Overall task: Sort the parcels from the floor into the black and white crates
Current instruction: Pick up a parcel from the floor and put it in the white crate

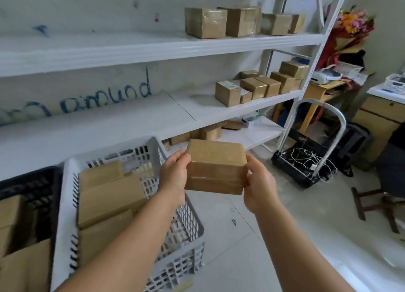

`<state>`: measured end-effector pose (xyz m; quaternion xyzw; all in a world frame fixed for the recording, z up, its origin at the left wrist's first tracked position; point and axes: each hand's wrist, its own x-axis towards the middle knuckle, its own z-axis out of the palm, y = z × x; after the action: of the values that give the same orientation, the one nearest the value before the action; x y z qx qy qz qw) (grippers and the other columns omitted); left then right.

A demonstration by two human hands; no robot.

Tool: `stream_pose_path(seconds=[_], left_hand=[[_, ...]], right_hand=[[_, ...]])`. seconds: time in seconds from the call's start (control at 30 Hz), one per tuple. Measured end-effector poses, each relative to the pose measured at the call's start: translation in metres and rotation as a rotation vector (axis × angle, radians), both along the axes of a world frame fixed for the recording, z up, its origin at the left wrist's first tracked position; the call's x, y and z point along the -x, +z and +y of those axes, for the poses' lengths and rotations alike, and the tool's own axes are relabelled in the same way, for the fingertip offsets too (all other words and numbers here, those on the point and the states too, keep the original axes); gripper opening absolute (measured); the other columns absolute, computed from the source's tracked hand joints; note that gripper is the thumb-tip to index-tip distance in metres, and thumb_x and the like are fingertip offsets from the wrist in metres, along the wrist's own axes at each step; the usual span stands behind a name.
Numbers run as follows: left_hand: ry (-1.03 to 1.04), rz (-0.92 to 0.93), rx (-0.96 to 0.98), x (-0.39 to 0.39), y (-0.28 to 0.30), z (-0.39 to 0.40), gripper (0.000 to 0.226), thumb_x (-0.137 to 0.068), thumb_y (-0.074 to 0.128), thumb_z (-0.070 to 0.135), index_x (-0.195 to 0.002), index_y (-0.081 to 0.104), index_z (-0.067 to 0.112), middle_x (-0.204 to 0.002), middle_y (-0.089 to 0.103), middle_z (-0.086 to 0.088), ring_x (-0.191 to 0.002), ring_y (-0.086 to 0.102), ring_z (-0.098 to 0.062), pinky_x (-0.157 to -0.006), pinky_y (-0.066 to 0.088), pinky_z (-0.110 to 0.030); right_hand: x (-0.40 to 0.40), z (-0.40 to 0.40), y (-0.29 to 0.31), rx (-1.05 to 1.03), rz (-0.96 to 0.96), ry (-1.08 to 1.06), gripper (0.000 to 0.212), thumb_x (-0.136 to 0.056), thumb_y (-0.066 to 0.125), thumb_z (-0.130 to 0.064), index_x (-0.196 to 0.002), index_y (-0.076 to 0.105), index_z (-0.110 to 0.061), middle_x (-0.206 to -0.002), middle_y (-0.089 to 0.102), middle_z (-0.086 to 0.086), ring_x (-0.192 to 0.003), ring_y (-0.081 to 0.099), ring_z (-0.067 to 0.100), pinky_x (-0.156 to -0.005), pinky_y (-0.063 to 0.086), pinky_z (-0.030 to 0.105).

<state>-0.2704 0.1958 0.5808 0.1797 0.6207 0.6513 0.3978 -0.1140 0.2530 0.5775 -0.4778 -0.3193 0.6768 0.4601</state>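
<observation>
Left hand (175,173) and right hand (259,183) grip a brown parcel (215,166), fingers curled round its ends. Probably best lowered level into the white crate (65,195) alongside.

A brown cardboard parcel (215,166) — taped around its middle, lower edge tipped toward the camera — is held up in the air, just right of the white crate (65,204) and above the crate's right wall. The white crate is a slotted plastic basket on the floor, with several brown parcels (109,195) lying flat inside. Touching its left side stands the black crate (32,186) — more brown parcels inside.
</observation>
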Motion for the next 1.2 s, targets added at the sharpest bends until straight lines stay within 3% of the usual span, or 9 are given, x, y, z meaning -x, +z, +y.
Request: stream_pose_path(seconds=[0.17, 0.33, 0.4, 0.6, 0.77, 0.9, 0.97, 1.1, 1.2], left_hand=[[0.113, 0.026, 0.041, 0.061, -0.004, -0.056, 0.041, -0.09, 0.051, 0.014, -0.13, 0.057, 0.023, -0.126, 0.061, -0.006, -0.111, 0.059, -0.027, -0.097, 0.048, -0.048], [0.211, 0.049, 0.115, 0.107, -0.015, -0.107, 0.041, -0.096, 0.042, 0.013, -0.135, 0.051, 0.023, -0.133, 0.054, 0.0, -0.118, 0.052, -0.022, -0.104, 0.041, -0.043], [0.243, 0.073, 0.141, 0.122, -0.022, -0.122, 0.044, -0.097, 0.04, 0.01, -0.139, 0.047, 0.022, -0.138, 0.047, 0.001, -0.122, 0.045, -0.018, -0.104, 0.035, -0.034], [0.281, 0.131, 0.235, 0.143, -0.041, -0.145, 0.047, -0.097, 0.046, 0.007, -0.141, 0.044, 0.021, -0.132, 0.049, 0.006, -0.107, 0.046, -0.013, -0.089, 0.037, -0.028], [0.209, 0.162, 0.266, 0.151, -0.043, -0.133, 0.047, -0.093, 0.056, 0.014, -0.138, 0.047, 0.025, -0.131, 0.053, 0.004, -0.109, 0.05, -0.013, -0.087, 0.038, -0.028], [0.075, 0.25, 0.299, 0.156, -0.04, -0.102, 0.051, -0.093, 0.056, 0.012, -0.137, 0.045, 0.034, -0.11, 0.054, 0.009, -0.091, 0.054, -0.008, -0.069, 0.043, -0.021], [0.009, 0.326, 0.336, 0.161, -0.04, -0.081, 0.049, -0.093, 0.056, 0.014, -0.135, 0.045, 0.036, -0.115, 0.053, 0.005, -0.087, 0.054, -0.006, -0.063, 0.045, -0.02], [-0.121, 0.516, 0.414, 0.169, -0.045, -0.039, 0.043, -0.091, 0.059, 0.02, -0.13, 0.049, 0.033, -0.126, 0.051, 0.003, -0.097, 0.055, -0.013, -0.074, 0.049, -0.026], [-0.235, 0.653, 0.488, 0.171, -0.055, -0.014, 0.042, -0.089, 0.061, 0.022, -0.129, 0.05, 0.029, -0.128, 0.053, 0.002, -0.099, 0.055, -0.014, -0.079, 0.047, -0.027]], right_hand=[[0.072, -0.042, 0.005, -0.042, -0.117, 0.181, 0.037, -0.08, 0.039, -0.013, -0.1, 0.07, -0.014, -0.097, 0.06, 0.017, -0.089, 0.057, 0.033, -0.079, 0.05, 0.046], [0.125, -0.076, -0.002, -0.06, -0.181, 0.339, 0.046, -0.067, 0.042, -0.012, -0.108, 0.057, 0.003, -0.085, 0.054, 0.015, -0.081, 0.05, 0.028, -0.071, 0.044, 0.043], [0.145, -0.085, -0.009, -0.048, -0.223, 0.408, 0.049, -0.067, 0.042, -0.014, -0.111, 0.063, -0.004, -0.092, 0.059, 0.024, -0.085, 0.055, 0.031, -0.078, 0.049, 0.043], [0.185, -0.093, -0.037, 0.016, -0.333, 0.489, 0.046, -0.081, 0.044, -0.015, -0.121, 0.062, -0.029, -0.114, 0.064, 0.006, -0.105, 0.058, 0.029, -0.094, 0.05, 0.051], [0.194, -0.086, -0.05, 0.108, -0.337, 0.502, 0.042, -0.091, 0.046, -0.013, -0.131, 0.05, -0.025, -0.115, 0.057, 0.007, -0.106, 0.054, 0.027, -0.096, 0.047, 0.049], [0.192, -0.078, -0.067, 0.251, -0.297, 0.455, 0.037, -0.093, 0.046, -0.009, -0.129, 0.049, -0.019, -0.104, 0.056, 0.005, -0.097, 0.054, 0.023, -0.088, 0.047, 0.041], [0.193, -0.075, -0.074, 0.321, -0.259, 0.419, 0.04, -0.093, 0.049, -0.012, -0.133, 0.047, -0.015, -0.103, 0.055, 0.004, -0.094, 0.054, 0.02, -0.083, 0.045, 0.035], [0.194, -0.065, -0.086, 0.451, -0.186, 0.372, 0.036, -0.094, 0.052, -0.015, -0.13, 0.049, -0.009, -0.107, 0.06, 0.007, -0.087, 0.057, 0.016, -0.074, 0.043, 0.027], [0.192, -0.059, -0.097, 0.528, -0.227, 0.351, 0.024, -0.092, 0.054, -0.018, -0.112, 0.06, -0.007, -0.092, 0.065, 0.008, -0.079, 0.06, 0.02, -0.067, 0.048, 0.028]])
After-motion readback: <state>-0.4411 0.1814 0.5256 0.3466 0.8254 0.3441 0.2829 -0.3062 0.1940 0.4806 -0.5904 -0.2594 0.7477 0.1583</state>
